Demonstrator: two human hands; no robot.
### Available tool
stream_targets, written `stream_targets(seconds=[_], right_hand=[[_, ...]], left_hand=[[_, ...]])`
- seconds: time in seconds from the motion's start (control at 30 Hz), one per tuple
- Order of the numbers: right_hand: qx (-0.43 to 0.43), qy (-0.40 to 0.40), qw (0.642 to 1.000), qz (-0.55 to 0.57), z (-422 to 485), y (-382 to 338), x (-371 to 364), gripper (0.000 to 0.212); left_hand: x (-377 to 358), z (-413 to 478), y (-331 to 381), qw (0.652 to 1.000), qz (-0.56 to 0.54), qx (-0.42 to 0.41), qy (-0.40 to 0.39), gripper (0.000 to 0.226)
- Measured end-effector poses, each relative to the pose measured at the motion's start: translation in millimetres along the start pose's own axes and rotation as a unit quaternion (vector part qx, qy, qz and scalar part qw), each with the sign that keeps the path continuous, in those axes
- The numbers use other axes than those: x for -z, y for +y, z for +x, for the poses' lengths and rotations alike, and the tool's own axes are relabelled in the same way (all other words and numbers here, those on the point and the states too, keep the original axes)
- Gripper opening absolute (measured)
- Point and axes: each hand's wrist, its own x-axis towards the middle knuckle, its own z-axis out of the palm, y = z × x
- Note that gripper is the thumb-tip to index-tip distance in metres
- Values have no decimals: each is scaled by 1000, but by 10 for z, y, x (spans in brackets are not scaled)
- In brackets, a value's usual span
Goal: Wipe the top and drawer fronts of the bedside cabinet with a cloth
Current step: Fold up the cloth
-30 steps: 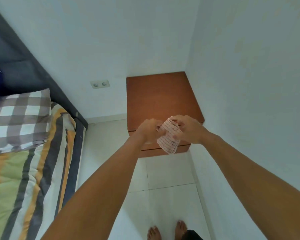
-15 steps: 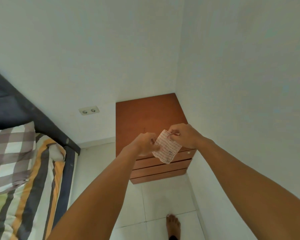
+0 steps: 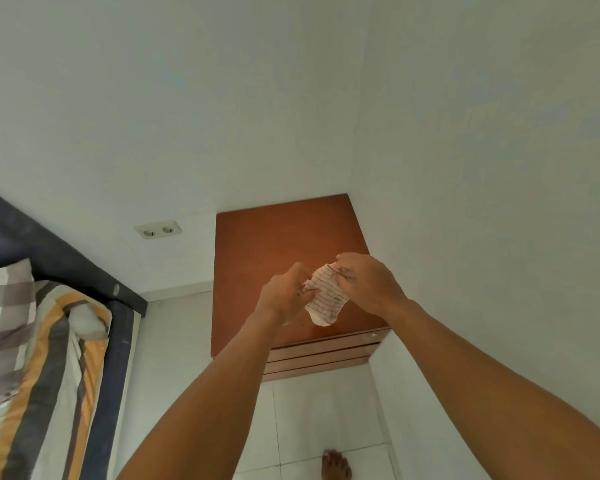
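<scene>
A small white cloth (image 3: 326,301) with thin red stripes is held bunched between both hands, in the air over the front right part of the top (image 3: 274,244) of the bedside cabinet (image 3: 236,306). No contact between cloth and wood can be made out. Its left edge is pinched by the curled fingers of the left hand (image 3: 286,296), and its upper right corner is gripped by the fingers and thumb of the right hand (image 3: 364,282); the loose lower end is left hanging toward the front edge. The top is seen as bare brown wood, with nothing standing on it and no wet track or streak that can be told. The drawer fronts (image 3: 326,355) below the front edge are closed, and a small round knob (image 3: 373,335) is seen near the right end of the upper one. The task is therefore judged to be at its very start: the cloth is being arranged for wiping, and both the top and the drawer fronts are judged not yet wiped. The cabinet is set into the corner of two white walls. To its left a wall socket (image 3: 157,230) is mounted, and farther left a bed (image 3: 49,375) with striped bedding and a checked pillow (image 3: 4,306) is seen. A bare foot (image 3: 335,464) is planted on the tiled floor (image 3: 174,358).
</scene>
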Motion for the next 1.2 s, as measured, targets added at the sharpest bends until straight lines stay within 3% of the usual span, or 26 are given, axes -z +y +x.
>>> stream_targets(seconds=[0.17,0.23,0.37,0.43,0.5,0.6,0.7,0.77,0.87,0.93,0.97,1.03,1.1,1.2], right_hand=[[15,-9,1000,18,191,-23,-11,1],[24,-33,999,26,265,-23,28,3],[-8,-174,985,14,335,-38,102,24],[-44,-158,986,24,346,37,30,26],[-111,-103,977,149,325,98,-42,26],[-170,-86,921,340,272,128,-138,35],[-200,-131,903,356,243,148,-264,32],[-234,-109,903,345,271,149,-310,31],[-263,-77,890,364,325,94,-282,46],[-232,-100,900,354,335,69,-236,63],[-209,-117,911,335,337,74,-228,67],[-163,-155,945,236,333,95,-236,64],[-139,-184,967,107,322,93,-266,40],[-135,-208,969,-16,298,125,-367,16]], left_hand=[[110,94,-16,995,61,-37,-65,26],[143,104,-9,996,40,-33,-79,29],[173,81,-76,998,-21,-8,-53,15],[177,79,-137,998,-45,10,-42,14],[173,98,-204,995,-89,30,-45,21],[214,108,-208,975,-207,66,-50,26],[300,126,-174,960,-269,73,-24,26],[343,166,-183,958,-271,92,-13,27],[372,242,-216,948,-287,135,-37,56],[364,293,-233,958,-251,128,-55,80],[361,316,-234,972,-195,114,-62,81],[369,349,-204,991,-60,80,-87,54],[327,377,-151,990,8,71,-121,24],[130,466,-124,983,80,69,-147,12]])
